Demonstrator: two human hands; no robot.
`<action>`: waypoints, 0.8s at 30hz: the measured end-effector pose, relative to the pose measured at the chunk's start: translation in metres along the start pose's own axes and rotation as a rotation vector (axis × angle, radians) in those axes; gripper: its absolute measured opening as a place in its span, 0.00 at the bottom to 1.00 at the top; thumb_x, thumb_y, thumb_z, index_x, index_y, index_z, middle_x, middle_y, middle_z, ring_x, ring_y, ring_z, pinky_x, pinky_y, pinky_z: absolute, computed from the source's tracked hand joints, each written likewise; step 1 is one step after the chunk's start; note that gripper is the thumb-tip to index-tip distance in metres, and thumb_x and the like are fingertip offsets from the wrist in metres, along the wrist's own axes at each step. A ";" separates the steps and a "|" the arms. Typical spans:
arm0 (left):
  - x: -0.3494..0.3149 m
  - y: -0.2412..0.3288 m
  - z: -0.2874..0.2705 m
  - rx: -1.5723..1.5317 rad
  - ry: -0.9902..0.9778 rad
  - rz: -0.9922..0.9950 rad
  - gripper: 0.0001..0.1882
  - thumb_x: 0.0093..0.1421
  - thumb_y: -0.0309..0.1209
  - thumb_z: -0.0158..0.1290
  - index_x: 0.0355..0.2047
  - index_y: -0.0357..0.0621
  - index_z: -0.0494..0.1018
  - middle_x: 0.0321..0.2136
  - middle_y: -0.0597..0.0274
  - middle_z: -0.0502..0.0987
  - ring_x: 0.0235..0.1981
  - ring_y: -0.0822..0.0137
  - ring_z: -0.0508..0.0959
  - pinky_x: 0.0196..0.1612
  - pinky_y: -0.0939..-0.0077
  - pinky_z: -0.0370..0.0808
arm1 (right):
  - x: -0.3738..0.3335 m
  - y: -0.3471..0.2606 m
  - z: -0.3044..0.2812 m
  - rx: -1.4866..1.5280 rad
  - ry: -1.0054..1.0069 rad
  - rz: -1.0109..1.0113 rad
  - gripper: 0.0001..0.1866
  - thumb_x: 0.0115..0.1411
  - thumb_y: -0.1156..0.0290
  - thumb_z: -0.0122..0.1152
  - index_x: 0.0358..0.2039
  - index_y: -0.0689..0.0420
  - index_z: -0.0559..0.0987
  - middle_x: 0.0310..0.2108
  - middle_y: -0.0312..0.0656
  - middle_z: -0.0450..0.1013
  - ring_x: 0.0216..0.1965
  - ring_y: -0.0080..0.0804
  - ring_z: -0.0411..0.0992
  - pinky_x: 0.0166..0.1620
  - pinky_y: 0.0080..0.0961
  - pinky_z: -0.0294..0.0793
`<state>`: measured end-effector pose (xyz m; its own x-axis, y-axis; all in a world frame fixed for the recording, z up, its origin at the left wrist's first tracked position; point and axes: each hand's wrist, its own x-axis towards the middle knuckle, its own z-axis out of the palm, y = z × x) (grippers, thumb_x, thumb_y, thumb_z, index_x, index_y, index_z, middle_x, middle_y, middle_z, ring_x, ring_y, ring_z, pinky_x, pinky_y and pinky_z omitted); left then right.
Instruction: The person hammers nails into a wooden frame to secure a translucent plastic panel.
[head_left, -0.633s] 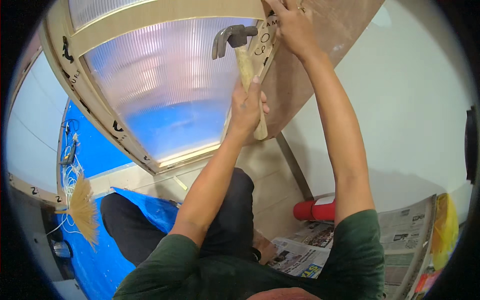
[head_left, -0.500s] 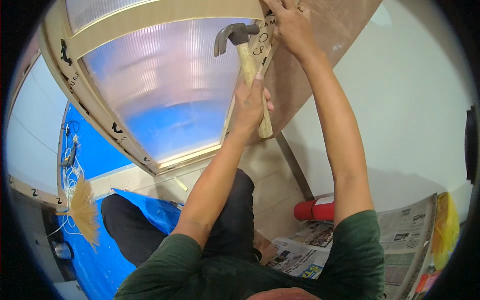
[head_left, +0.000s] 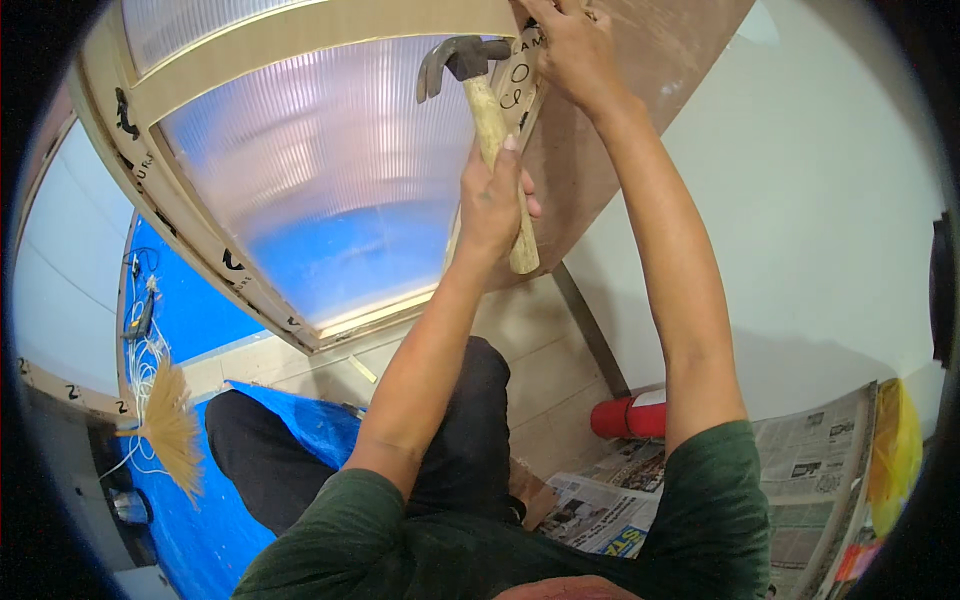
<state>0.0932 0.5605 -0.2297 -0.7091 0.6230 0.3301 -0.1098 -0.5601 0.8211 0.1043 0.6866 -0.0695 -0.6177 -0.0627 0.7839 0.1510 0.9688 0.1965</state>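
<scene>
My left hand [head_left: 492, 205] is wrapped around the pale wooden handle of a claw hammer [head_left: 487, 110], thumb along the handle. The dark metal head is raised, its claw pointing left and its striking face toward the door's edge. Higher up, my right hand [head_left: 578, 52] is closed at the edge of the wooden door frame [head_left: 400, 22], its fingertips pinched near the top of the picture. What they hold is too small or hidden to make out. Behind the hammer, a ribbed translucent panel [head_left: 320, 180] fills the frame, which carries black printed marks.
A brown board [head_left: 590, 170] stands right of the frame, before a white wall [head_left: 800, 200]. A red cylinder [head_left: 630, 415] and newspapers [head_left: 800, 470] lie to my right, beside a yellow plastic bag [head_left: 893, 450]. Left are a blue sheet [head_left: 195, 535], a straw brush [head_left: 168, 425] and cables [head_left: 148, 345].
The hammer and my left hand have shifted slightly left and up. My right hand has moved a little left and remains at the frame's edge.
</scene>
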 end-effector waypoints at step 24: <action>-0.021 -0.018 -0.009 0.002 0.072 -0.089 0.22 0.72 0.51 0.47 0.40 0.42 0.67 0.21 0.62 0.71 0.13 0.70 0.73 0.15 0.75 0.70 | -0.005 -0.003 0.015 -0.099 0.044 -0.016 0.33 0.53 0.66 0.71 0.60 0.53 0.70 0.59 0.49 0.65 0.59 0.50 0.69 0.60 0.51 0.64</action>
<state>0.1041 0.5528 -0.2551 -0.7451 0.6290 0.2215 -0.1731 -0.5032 0.8467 0.0951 0.6875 -0.0826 -0.5863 -0.0906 0.8050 0.2180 0.9394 0.2645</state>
